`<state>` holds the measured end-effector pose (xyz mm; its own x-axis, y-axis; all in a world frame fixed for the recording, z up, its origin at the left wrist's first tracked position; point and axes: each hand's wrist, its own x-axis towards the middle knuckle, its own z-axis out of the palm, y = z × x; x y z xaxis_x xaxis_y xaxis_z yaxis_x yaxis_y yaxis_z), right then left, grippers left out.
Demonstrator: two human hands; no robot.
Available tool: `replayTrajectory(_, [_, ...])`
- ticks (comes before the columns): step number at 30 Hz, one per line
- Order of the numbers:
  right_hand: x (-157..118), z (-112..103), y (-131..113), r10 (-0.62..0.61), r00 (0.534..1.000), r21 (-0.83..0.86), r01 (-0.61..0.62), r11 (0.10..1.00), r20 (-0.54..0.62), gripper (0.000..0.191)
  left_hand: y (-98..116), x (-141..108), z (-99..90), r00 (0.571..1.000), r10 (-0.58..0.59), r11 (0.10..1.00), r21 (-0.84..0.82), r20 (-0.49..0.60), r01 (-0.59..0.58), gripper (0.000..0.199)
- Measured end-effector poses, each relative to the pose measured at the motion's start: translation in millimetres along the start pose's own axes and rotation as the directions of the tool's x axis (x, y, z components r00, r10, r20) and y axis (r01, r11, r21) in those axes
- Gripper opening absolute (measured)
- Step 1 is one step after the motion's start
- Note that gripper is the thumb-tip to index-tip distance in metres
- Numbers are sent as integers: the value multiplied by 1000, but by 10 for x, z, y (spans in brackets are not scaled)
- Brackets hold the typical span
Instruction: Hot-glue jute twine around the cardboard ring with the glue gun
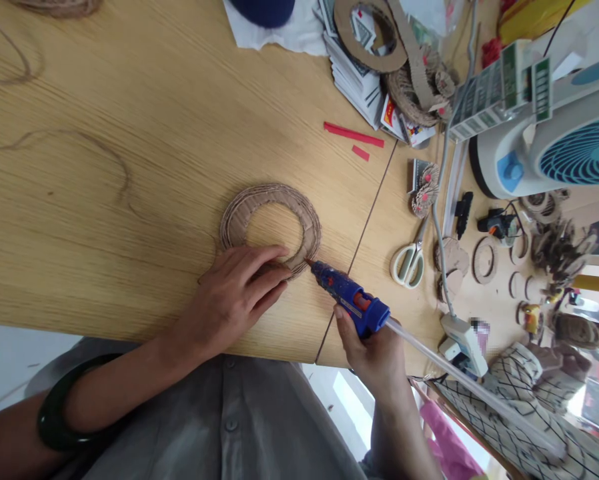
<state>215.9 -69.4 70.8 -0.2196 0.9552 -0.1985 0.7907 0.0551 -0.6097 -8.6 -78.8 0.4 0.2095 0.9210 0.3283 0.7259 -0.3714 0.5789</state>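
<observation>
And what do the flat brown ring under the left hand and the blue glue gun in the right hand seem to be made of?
The flat brown ring looks like corrugated cardboard with a matt finish: ridges and layered edges show. The blue glue gun is probably hard plastic, slightly shiny, judging by its smooth, moulded-looking body and even colour.

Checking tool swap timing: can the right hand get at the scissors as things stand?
Probably not without letting go first: the right hand is wrapped around the glue gun. Otherwise likely yes; the scissors lie close by, handle end uncovered.
</observation>
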Motion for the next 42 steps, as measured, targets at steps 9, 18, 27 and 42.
replayTrajectory(9, [-21,11,15,36,999,22,-37,999,13,17,-5,-3,13,1000,10,1000,1,-15,-10,24])
replayTrajectory(18, [44,8,31,89,996,67,-89,994,-2,27,-7,-15,15,1000,15,1000,-11,-12,-15,25])
replayTrajectory(27, [104,42,45,80,996,35,-79,996,-39,30,0,5,5,1000,21,1000,-4,-6,-21,24])
replayTrajectory(42, [176,71,82,140,989,104,-134,985,-50,37,2,-16,38,1000,17,999,34,-13,-16,25])
